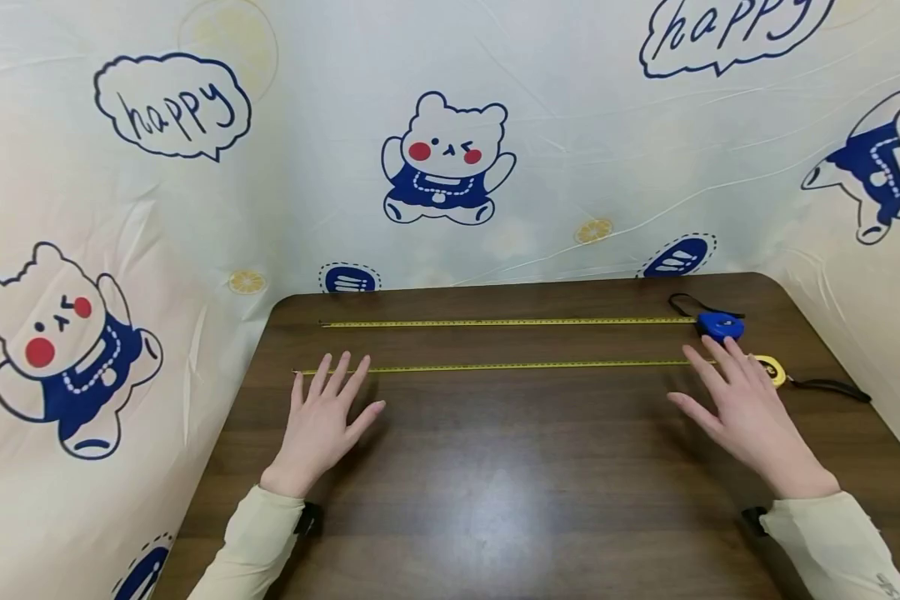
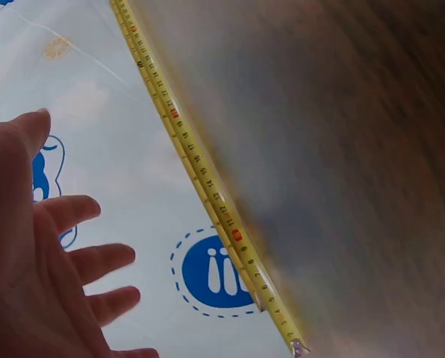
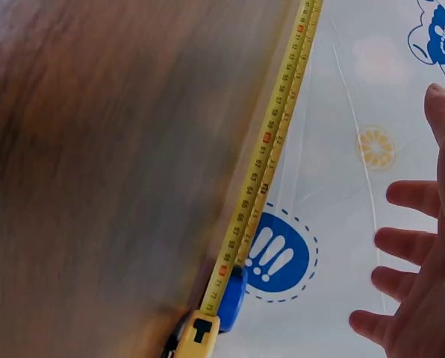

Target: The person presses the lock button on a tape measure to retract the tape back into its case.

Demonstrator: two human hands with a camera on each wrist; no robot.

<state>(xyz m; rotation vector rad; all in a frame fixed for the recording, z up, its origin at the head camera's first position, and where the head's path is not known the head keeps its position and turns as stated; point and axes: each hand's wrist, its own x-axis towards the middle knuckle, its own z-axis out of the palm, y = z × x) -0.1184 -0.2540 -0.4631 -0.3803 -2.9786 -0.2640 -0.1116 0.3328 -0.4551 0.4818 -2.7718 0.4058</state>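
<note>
Two tape measures lie side by side with their yellow blades drawn out across the table. The blue tape measure (image 1: 720,325) is farther back, its blade (image 1: 510,322) running left. In front of it is the yellow tape measure (image 1: 772,370), partly hidden by my right hand, with its blade (image 1: 525,366) parallel to the other. My left hand (image 1: 318,433), fingers spread, is near the hooked end of the front blade and holds nothing. Fingers likewise spread, my right hand (image 1: 750,421) is beside the yellow case, holding nothing. In the left wrist view, the metal end hook (image 2: 299,347) shows.
A dark brown wooden table (image 1: 495,467) with rounded back corners carries both tapes. Black wrist straps hang from the cases, one strap (image 1: 832,387) reaching the right edge. A pale printed cloth (image 1: 450,250) with bears and lettering surrounds the table at the back and sides.
</note>
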